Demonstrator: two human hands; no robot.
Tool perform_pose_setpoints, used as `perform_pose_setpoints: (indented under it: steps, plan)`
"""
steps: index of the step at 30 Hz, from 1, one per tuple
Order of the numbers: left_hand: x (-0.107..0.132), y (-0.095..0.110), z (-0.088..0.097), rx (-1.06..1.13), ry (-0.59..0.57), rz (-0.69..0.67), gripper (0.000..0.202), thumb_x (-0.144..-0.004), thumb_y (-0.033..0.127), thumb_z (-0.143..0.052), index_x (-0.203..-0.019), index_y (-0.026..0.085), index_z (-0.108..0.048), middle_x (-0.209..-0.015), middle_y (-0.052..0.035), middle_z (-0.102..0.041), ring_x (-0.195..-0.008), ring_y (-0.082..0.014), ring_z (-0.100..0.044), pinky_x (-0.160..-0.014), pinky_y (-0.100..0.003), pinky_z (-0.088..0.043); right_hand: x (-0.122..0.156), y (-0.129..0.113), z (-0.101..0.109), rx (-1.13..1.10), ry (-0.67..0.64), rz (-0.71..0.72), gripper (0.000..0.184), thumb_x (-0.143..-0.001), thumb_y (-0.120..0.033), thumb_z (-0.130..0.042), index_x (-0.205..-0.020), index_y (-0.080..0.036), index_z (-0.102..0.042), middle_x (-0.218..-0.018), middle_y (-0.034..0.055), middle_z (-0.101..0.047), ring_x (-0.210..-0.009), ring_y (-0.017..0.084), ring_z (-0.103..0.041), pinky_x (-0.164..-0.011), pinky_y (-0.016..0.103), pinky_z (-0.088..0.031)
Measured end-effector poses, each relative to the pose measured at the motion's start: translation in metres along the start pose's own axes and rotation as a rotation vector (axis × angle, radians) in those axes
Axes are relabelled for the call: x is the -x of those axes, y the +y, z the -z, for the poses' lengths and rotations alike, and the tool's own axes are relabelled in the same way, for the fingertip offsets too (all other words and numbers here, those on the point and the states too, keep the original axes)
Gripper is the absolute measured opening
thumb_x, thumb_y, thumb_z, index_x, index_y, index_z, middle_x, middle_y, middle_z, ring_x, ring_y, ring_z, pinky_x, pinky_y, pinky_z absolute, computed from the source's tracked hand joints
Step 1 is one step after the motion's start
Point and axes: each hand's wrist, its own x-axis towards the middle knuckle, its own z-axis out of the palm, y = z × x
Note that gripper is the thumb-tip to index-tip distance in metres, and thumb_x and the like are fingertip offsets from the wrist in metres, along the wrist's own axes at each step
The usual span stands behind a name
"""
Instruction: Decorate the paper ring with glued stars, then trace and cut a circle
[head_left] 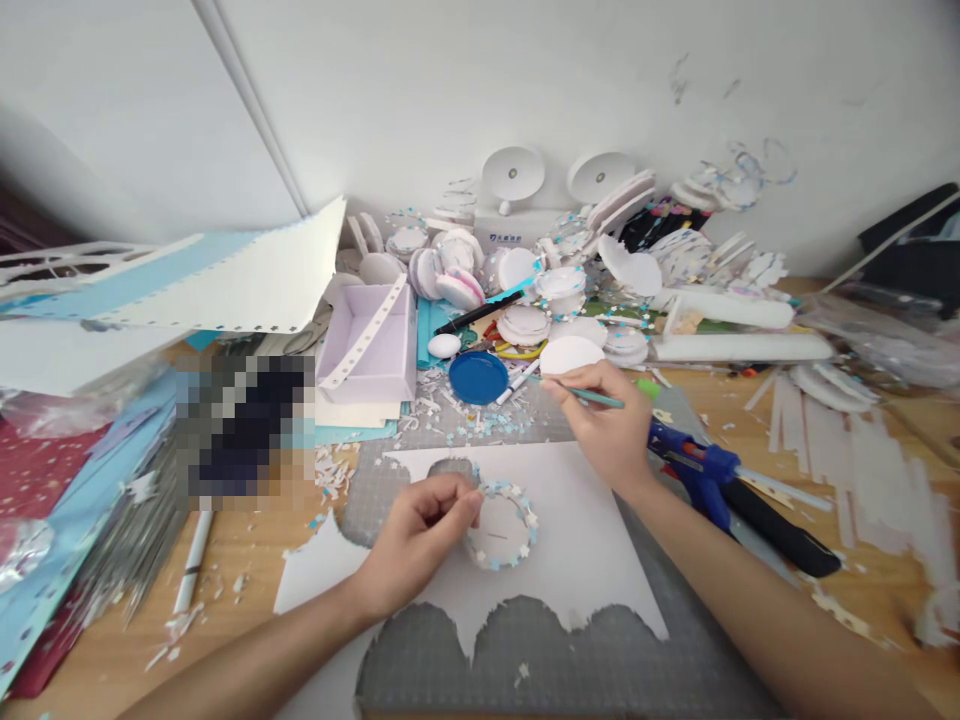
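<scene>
My left hand [420,535] pinches the edge of a white foam disc [501,525] rimmed with small pale-blue and white flowers; the disc rests on a white sheet with scalloped cut-outs [577,560]. My right hand [604,415] is farther back, fingers closed around a thin teal-handled tool [592,396] whose tip points left toward a blue lid [478,377]. A grey cutting mat [570,660] lies under the sheet.
A blue glue gun [697,465] and a black tool [780,535] lie right of my right arm. Stacks of white discs [570,290] crowd the back by the wall. A lilac box [371,345], paper stacks [187,285] and scraps fill the left.
</scene>
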Motion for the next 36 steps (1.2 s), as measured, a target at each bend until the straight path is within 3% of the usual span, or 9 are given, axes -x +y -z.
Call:
perform_pose_setpoints:
  steps: [5, 7, 12, 21, 29, 36]
  plan:
    - [0.001, -0.001, -0.001, -0.004, -0.047, 0.006, 0.038, -0.089, 0.044, -0.046, -0.064, 0.016, -0.048, -0.06, 0.0032, -0.04, -0.058, -0.0104, -0.035, -0.054, -0.023, -0.028, -0.012, -0.007, 0.004, 0.038, 0.155, 0.049, 0.015, -0.076, -0.022, -0.071, -0.069, -0.022, -0.058, -0.074, 0.0021, -0.066, -0.08, 0.021, -0.066, -0.076, 0.035, -0.051]
    - [0.001, 0.001, -0.002, -0.014, -0.088, 0.014, 0.039, -0.089, 0.045, -0.046, -0.063, 0.016, -0.046, -0.06, 0.0034, -0.039, -0.058, -0.0103, -0.034, -0.054, -0.023, -0.028, -0.011, -0.011, 0.002, 0.049, 0.092, 0.057, 0.015, -0.077, -0.022, -0.069, -0.069, -0.022, -0.057, -0.073, 0.0017, -0.066, -0.079, 0.021, -0.066, -0.075, 0.035, -0.051]
    - [0.001, 0.003, -0.003, -0.037, -0.129, 0.039, 0.041, -0.087, 0.049, -0.046, -0.061, 0.017, -0.043, -0.058, 0.0041, -0.035, -0.056, -0.0102, -0.032, -0.052, -0.023, -0.026, 0.002, -0.006, -0.008, 0.08, -0.216, 0.014, 0.015, -0.079, -0.022, -0.065, -0.066, -0.022, -0.057, -0.068, 0.0007, -0.065, -0.072, 0.019, -0.065, -0.068, 0.032, -0.051]
    - [0.001, 0.002, -0.003, -0.059, -0.146, 0.033, 0.039, -0.087, 0.045, -0.045, -0.06, 0.017, -0.043, -0.058, 0.0034, -0.037, -0.057, -0.0105, -0.033, -0.053, -0.024, -0.026, 0.011, 0.003, -0.013, 0.151, -0.319, -0.043, 0.015, -0.076, -0.021, -0.063, -0.063, -0.02, -0.056, -0.062, 0.0001, -0.061, -0.062, 0.016, -0.057, -0.058, 0.027, -0.045]
    - [0.002, -0.001, -0.004, -0.098, -0.133, 0.008, 0.037, -0.087, 0.04, -0.048, -0.061, 0.015, -0.054, -0.057, 0.0016, -0.044, -0.056, -0.0107, -0.037, -0.051, -0.022, -0.028, 0.015, 0.004, -0.014, 0.123, -0.301, -0.058, 0.015, -0.076, -0.022, -0.063, -0.063, -0.021, -0.056, -0.063, 0.0005, -0.062, -0.064, 0.017, -0.058, -0.058, 0.027, -0.046]
    - [0.004, -0.004, -0.009, -0.224, -0.068, -0.05, 0.036, -0.088, 0.037, -0.05, -0.078, 0.011, -0.072, -0.054, 0.0007, -0.049, -0.05, -0.0092, -0.034, -0.047, -0.021, -0.026, 0.012, -0.028, 0.004, 0.023, -0.154, -0.099, 0.019, -0.078, -0.025, -0.068, -0.064, -0.022, -0.056, -0.067, 0.0012, -0.063, -0.07, 0.019, -0.063, -0.063, 0.03, -0.049]
